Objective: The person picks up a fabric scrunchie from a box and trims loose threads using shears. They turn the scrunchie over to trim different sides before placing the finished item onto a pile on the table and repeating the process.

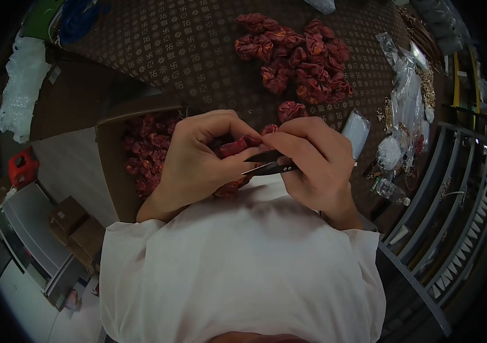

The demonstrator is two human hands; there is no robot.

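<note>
In front of my white shirt, my left hand [195, 157] is closed around a red gathered fabric piece [235, 147] that looks like a scrunchie. My right hand [319, 163] pinches the edge of the same piece between thumb and index finger. Dark thread snips [272, 167] are tucked in its palm, blades pointing left and parted. Just beyond my hands lies a single red scrunchie-like piece [291, 111]. Farther off on the brown patterned cloth [197, 57] rests a heap of similar red pieces [317, 68]. My fingers hide part of the held piece.
A cardboard box [108, 163] with many red pieces stands at my left. On the right are clear plastic bags [406, 86], a plastic bottle [391, 190] and a grey metal rack [426, 228]. Brown cartons [74, 228] sit low on the left.
</note>
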